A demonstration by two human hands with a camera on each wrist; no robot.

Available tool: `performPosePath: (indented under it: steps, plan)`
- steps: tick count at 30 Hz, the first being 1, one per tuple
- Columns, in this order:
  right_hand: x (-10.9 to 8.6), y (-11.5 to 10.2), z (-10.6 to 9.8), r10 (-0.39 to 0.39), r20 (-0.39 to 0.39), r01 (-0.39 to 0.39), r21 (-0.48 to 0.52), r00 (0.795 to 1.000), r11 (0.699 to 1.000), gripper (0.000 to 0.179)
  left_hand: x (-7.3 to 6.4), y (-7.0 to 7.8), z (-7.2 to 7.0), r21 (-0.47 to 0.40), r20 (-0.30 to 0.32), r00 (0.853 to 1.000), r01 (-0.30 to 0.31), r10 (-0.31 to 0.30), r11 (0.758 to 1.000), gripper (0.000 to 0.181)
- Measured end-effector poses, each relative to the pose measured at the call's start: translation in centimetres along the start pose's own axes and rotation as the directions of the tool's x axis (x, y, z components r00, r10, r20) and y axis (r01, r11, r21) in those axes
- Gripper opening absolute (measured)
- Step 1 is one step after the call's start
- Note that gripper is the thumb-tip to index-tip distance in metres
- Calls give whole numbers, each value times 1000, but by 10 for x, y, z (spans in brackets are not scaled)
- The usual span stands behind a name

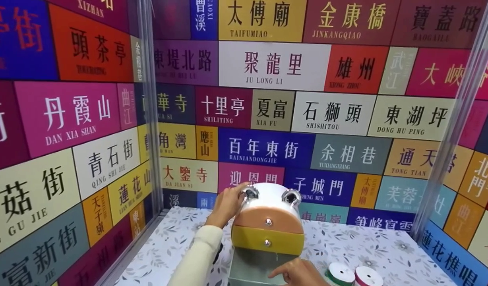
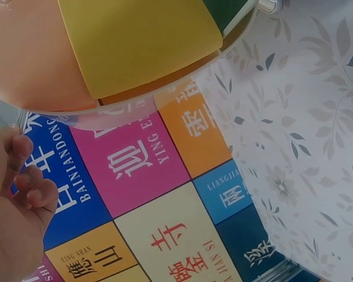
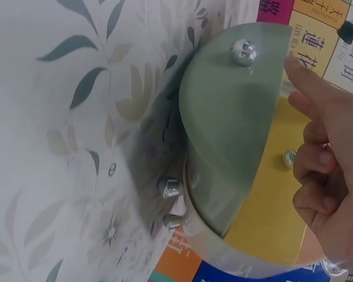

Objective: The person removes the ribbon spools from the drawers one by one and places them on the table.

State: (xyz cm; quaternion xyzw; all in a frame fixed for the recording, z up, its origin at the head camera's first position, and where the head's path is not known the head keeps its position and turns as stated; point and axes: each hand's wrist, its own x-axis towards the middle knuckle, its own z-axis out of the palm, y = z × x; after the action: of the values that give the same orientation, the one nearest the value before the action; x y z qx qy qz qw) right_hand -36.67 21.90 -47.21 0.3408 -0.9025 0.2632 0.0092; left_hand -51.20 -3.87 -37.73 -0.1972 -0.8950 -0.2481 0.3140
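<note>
A small round-topped drawer box (image 1: 274, 194) stands on the table, with two chrome ring-shaped ears on top. Its orange drawer (image 1: 248, 218) and yellow drawer (image 1: 250, 238) are closed, while the green bottom drawer (image 3: 235, 106) is pulled out toward me. At the top left, my left hand (image 1: 227, 204) holds the box by the chrome ear (image 1: 251, 193); its exact fingertip contact is partly hidden. My right hand (image 3: 332, 153) has its index finger stretched to the upper edge of the green drawer's front, its other fingers curled. A chrome knob (image 3: 243, 53) sits on that front.
Two ribbon spools, one green (image 1: 341, 273) and one red (image 1: 369, 275), lie right of the box. The table wears a leaf-patterned cloth (image 1: 387, 242). Walls of colourful street-name signs (image 1: 268, 67) close in behind and at both sides, with clear strips (image 1: 148, 99) at the corners.
</note>
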Motion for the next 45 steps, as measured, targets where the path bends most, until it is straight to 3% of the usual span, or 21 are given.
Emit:
performPosePath:
  steps: [5,7,9,13,15,18,21,24,29,34,36,41,43,45]
  plan:
    - [6,-1,10,27,-2,-27,10,1000,1000,16,-2,1,1,7,-11,1000,-5,5,1000,46]
    - [7,-1,14,5,-20,-4,16,1000,1000,15,-2,1,1,6,-15,1000,-15,15,1000,45]
    - [5,1,19,-77,-65,79,26,995,997,15,-2,1,1,6,-19,1000,-22,22,1000,44]
    - [-1,3,31,-240,-145,248,42,960,968,19,-2,1,0,12,-22,999,-29,30,999,43]
    - [-3,3,37,-321,-172,323,-15,931,946,22,-2,1,-1,19,-24,999,-28,28,999,43]
    - [-4,1,43,-401,-165,376,-166,901,912,19,-1,2,-2,27,-29,999,-30,30,999,43]
    - [-2,0,46,-441,-129,376,-346,888,860,6,0,2,-2,30,-24,999,-23,24,999,43]
    - [1,0,45,-415,-71,345,-438,907,830,17,1,1,-1,25,-15,1000,-11,11,1000,44]
    - [1,0,42,-433,-28,355,-525,901,774,29,0,0,-1,18,-11,1000,-13,14,1000,44]
    - [-1,-1,45,-447,-17,366,-545,895,755,30,-2,1,0,12,1,1000,-11,11,1000,46]
    - [-1,0,47,-446,-27,363,-539,895,760,27,-2,1,0,7,7,1000,-1,1,1000,47]
    - [0,2,51,-489,-87,347,-599,868,722,21,0,0,-1,17,4,1000,-4,4,1000,47]
    - [1,3,53,-495,-101,343,-602,863,721,21,-1,0,-1,25,-2,1000,-16,16,1000,47]
    - [2,4,55,-481,-115,343,-561,869,753,17,-1,0,-1,25,-3,1000,-23,23,999,47]
